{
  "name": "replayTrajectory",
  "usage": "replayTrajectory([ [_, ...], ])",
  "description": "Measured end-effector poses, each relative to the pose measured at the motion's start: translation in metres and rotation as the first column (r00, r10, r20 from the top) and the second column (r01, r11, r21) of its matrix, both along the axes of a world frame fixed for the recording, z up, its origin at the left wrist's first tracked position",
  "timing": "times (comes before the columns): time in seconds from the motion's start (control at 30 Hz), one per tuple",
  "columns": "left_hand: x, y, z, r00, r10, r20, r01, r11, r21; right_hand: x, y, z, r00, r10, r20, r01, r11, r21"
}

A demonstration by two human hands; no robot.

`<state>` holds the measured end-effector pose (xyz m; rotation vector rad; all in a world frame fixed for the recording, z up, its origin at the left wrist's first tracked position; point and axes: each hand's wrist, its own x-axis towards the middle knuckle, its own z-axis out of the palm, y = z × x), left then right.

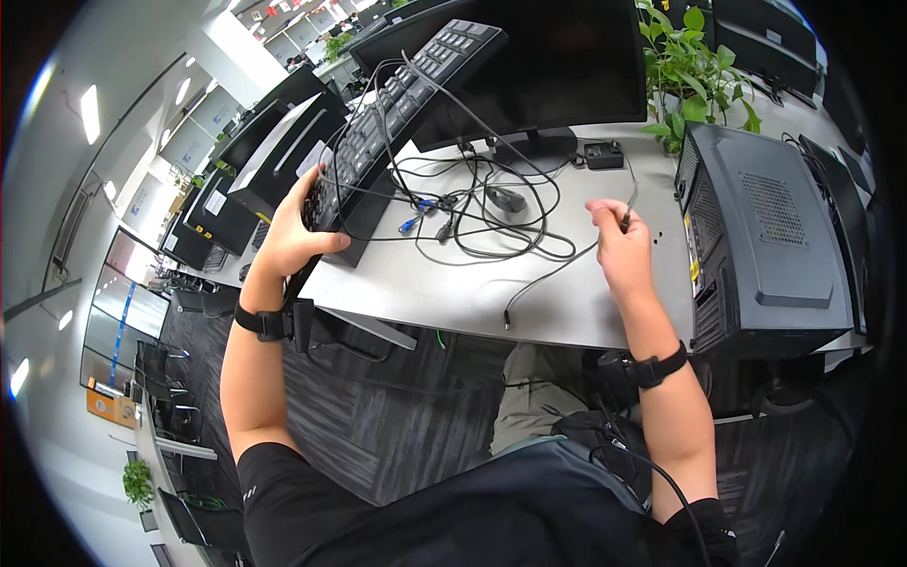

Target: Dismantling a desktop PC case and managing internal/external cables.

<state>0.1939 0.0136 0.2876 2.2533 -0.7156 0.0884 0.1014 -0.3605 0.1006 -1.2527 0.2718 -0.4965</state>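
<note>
My left hand (295,234) grips a black keyboard (416,94) by its near end, holding it up at a steep tilt over the left side of the desk. Loops of thin cable hang across the keys. Over the desk's right part, my right hand (624,248) pinches a thin dark cable (633,184), its fingers closed. Another cable end with a small plug (507,319) lies by the front edge; whether it is the same cable, I cannot tell. Between my hands lies a tangle of black cables (491,231) with blue-ended connectors (416,221).
A black monitor (567,71) stands at the back of the white desk (397,298). Close to its base sits a small black power adapter (603,155). To the right are a black computer tower (770,222) and a leafy green plant (690,71). More computers (283,156) line the left.
</note>
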Motion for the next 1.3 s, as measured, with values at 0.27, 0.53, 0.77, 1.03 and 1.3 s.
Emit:
replayTrajectory([
  [0.27,0.007,0.005,0.005,1.000,-0.009,-0.018,0.009,1.000,0.027,0.063,0.023,0.003,0.989,-0.019,0.144,0.049,0.978,-0.204],
  [0.53,0.004,0.016,-0.010,0.997,-0.030,-0.076,0.031,1.000,0.000,0.104,0.058,-0.038,0.976,0.207,0.063,-0.180,0.937,-0.299],
  [0.77,-0.002,0.038,-0.016,0.988,-0.028,-0.154,0.020,0.998,-0.053,0.132,0.088,-0.027,0.992,0.051,0.112,-0.005,0.928,-0.374],
  [1.03,-0.006,0.060,-0.025,0.994,-0.022,-0.108,0.022,1.000,-0.004,0.156,0.085,-0.008,0.974,0.207,0.091,-0.168,0.931,-0.326],
  [1.3,-0.014,0.068,-0.042,0.993,0.001,0.120,-0.031,0.968,0.250,0.142,0.032,0.012,0.962,0.117,0.246,-0.119,0.993,-0.006],
])
